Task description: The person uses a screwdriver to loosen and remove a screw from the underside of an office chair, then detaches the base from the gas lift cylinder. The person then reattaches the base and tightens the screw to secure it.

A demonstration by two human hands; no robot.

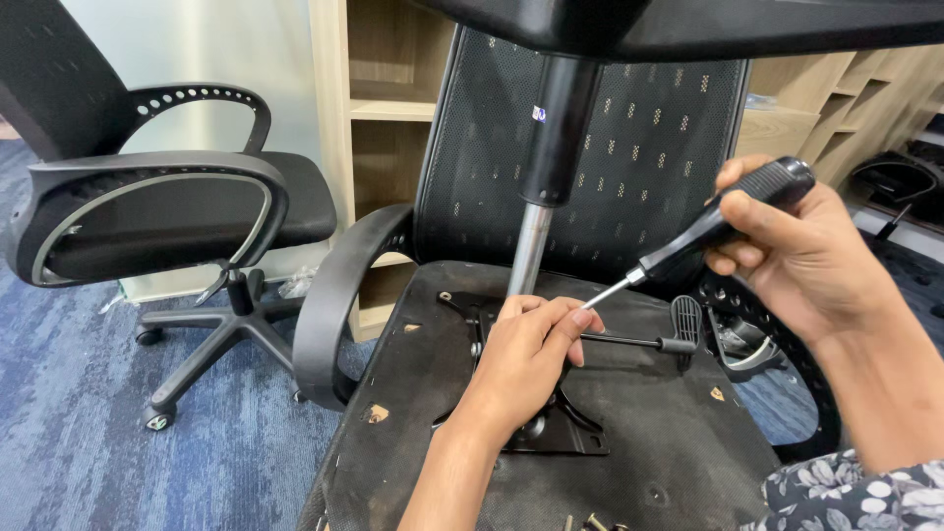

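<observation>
The step looks like driving a screw into the black plate (551,433) bolted at the middle of the upturned seat underside (649,462). To do it well, I judge the screwdriver (703,231) should stay in line with the screw, pushed down firmly, with the tip steadied so it does not slip.

The right hand (796,251) comes in from the right edge, wrist bent, fingers wrapped tight around the black handle, shaft slanting down and left. The left hand (526,354) reaches up from the seat's near edge, fingers curled together over the plate, fingertips touching the shaft's tip beside the gas column (546,167). The screw itself is hidden.
</observation>
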